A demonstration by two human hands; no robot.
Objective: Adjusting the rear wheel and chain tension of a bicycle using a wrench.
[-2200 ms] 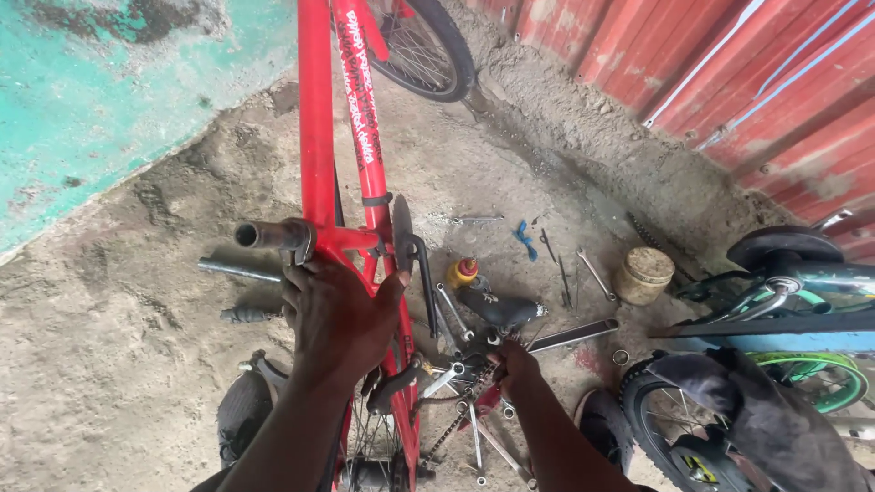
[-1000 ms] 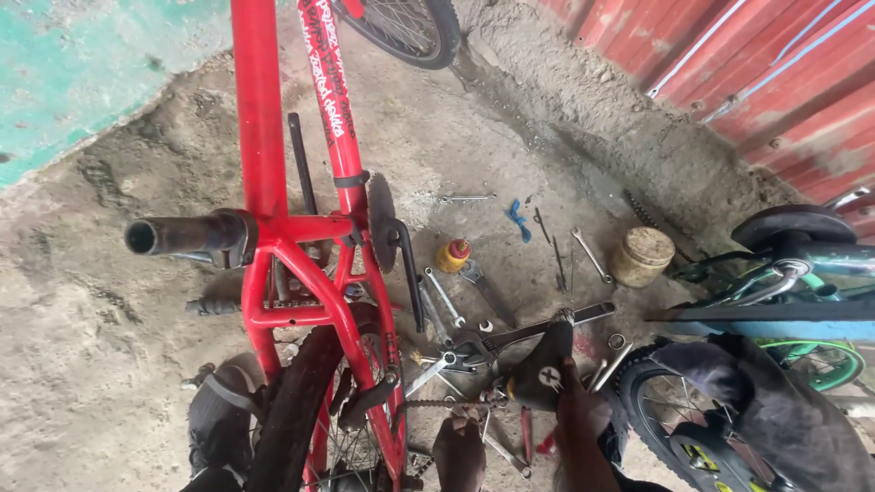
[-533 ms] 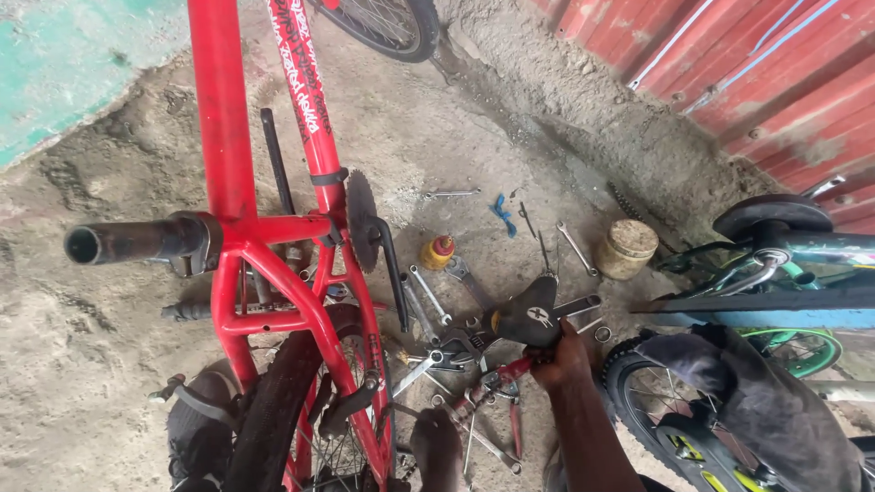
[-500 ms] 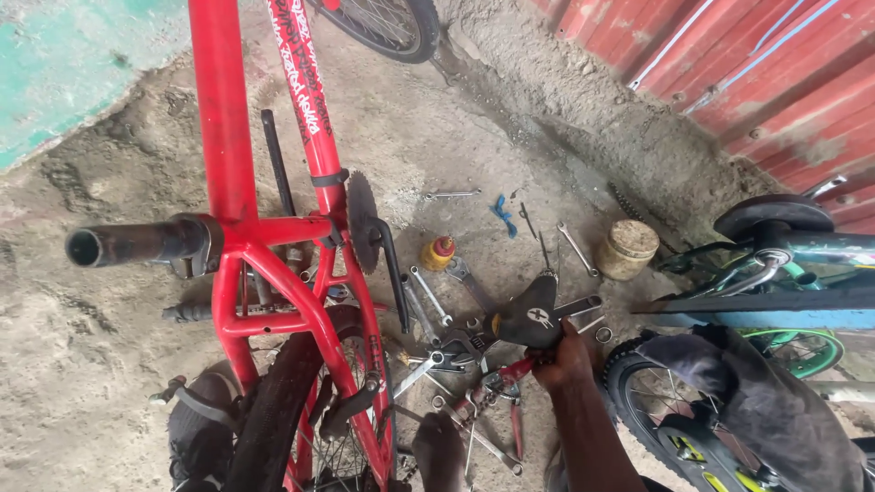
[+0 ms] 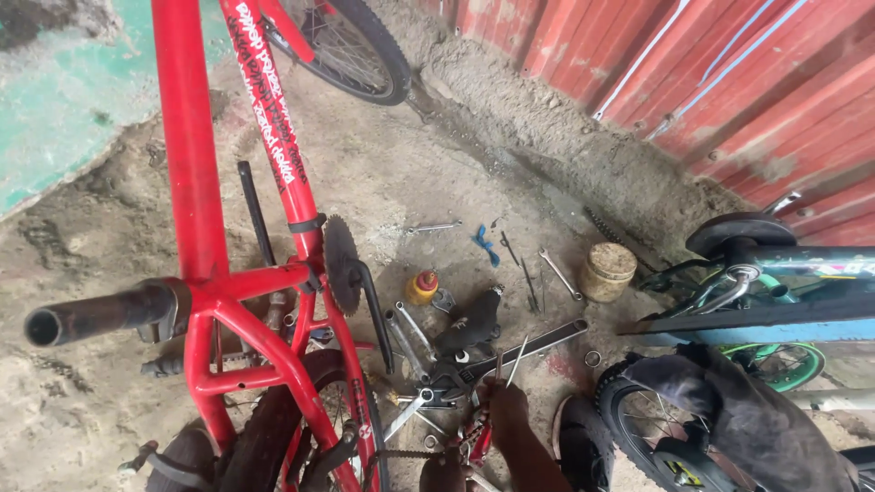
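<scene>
Fingers of the right hand (image 5: 507, 410) close around thin metal tools (image 5: 507, 364) in the heap on the dirt floor (image 5: 428, 173), red-handled pliers (image 5: 478, 437) just below the grip, a black saddle (image 5: 469, 323) above it, the red bicycle frame (image 5: 196, 228) upended to its left; the left hand is unseen.
</scene>
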